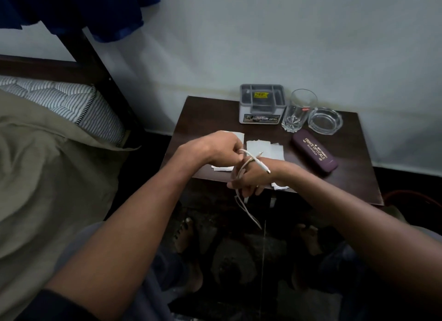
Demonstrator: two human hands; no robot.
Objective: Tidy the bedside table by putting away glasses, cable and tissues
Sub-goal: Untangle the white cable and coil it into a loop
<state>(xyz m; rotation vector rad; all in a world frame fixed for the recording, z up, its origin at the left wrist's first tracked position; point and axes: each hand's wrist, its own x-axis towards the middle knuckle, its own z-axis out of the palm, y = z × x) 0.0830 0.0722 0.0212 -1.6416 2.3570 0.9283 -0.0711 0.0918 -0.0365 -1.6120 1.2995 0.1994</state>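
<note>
— Winding now: our left hand [220,148] pinches the thin white cable [241,170] while our right hand [248,179], fingers curled, carries its loops, tail hanging toward 6 o'clock.

— Where does it go?

— We'd say the grey plastic organizer [262,102] at 12 o'clock. 2 flat tissues [263,148] lie just beyond our hands; the glasses case [314,153], maroon and oblong, sits at 2 o'clock.

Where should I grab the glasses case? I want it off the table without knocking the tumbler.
Grip the glasses case across its narrow middle, coming from above at the near-right side. It lies flat and slanted, its long sides free, while its far end sits close to the tumbler and ashtray.
</note>
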